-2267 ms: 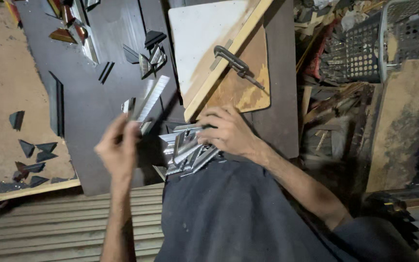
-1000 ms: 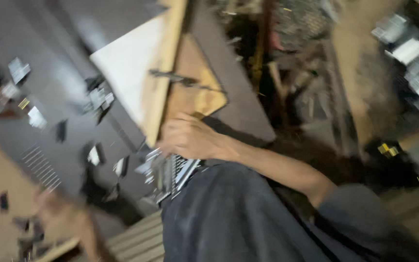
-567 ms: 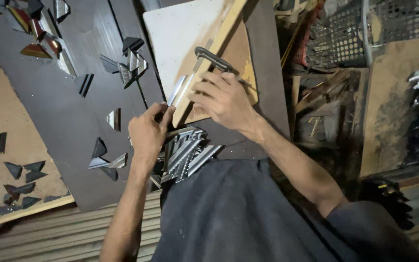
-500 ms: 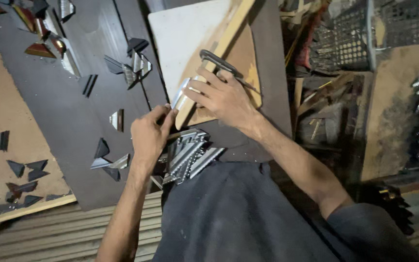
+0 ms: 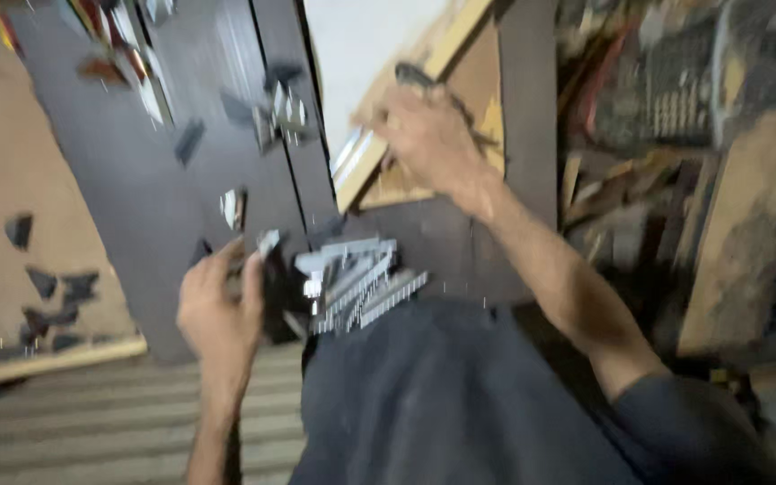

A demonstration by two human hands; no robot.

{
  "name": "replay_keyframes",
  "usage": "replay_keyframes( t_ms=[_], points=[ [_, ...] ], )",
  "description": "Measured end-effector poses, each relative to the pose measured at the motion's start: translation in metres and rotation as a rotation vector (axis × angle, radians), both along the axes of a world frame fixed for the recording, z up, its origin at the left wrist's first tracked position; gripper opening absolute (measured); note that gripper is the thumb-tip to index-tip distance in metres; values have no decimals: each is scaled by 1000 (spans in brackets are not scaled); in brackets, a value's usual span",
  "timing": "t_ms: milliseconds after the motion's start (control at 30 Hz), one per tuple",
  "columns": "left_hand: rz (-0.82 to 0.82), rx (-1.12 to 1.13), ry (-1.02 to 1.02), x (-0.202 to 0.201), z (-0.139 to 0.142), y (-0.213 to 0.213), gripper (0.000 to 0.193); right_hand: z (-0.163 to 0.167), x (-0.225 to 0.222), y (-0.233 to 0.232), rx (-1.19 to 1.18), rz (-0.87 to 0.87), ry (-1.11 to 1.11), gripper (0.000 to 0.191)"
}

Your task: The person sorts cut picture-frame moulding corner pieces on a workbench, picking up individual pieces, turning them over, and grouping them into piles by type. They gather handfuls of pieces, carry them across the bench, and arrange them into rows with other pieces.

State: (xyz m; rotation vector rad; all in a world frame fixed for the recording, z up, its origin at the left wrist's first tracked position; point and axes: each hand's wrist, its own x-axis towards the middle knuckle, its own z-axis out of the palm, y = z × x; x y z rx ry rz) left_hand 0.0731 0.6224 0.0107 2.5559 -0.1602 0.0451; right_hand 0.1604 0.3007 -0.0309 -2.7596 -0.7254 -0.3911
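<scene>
1. While the picture is blurry, the left hand [image 5: 219, 310] can be seen low down, at the near edge of the dark bench [image 5: 181, 207]. Its fingers are curled and its thumb points up. A small shiny bit sits by its fingertips, but I cannot tell if the hand pinches it.
2. The right hand [image 5: 426, 135] is farther away, over the wood board [image 5: 487, 99]. Its fingers are curled around a dark tool [image 5: 415, 76]. The tool pokes out past the top of the hand.
3. A pile of grey strips [image 5: 357, 278] lies at the near edge of the bench, just beside the left hand. The strips fan out and lean toward the right.
4. The pile touches the dark cloth [image 5: 460, 404] on the person's lap.
5. A pale strip [image 5: 352, 153] lies along the left edge of the wood board, just left of the right hand.
6. A white sheet [image 5: 361, 36] lies at the far edge, left of the board.
7. Small dark and shiny pieces [image 5: 280, 108] are scattered on the far part of the bench.
8. More dark bits [image 5: 51, 287] lie on the brown floor at the left side.
</scene>
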Motion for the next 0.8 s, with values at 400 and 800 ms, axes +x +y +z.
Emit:
replay_keyframes(
  t_ms=[400,800],
  points=[
    [-283,25,-100,-44,18,-40,90,1,-75,30,486,78,264,9],
    [-606,227,160,-37,-17,-86,128,35,-227,28,571,-855,1054,34]
  ],
)
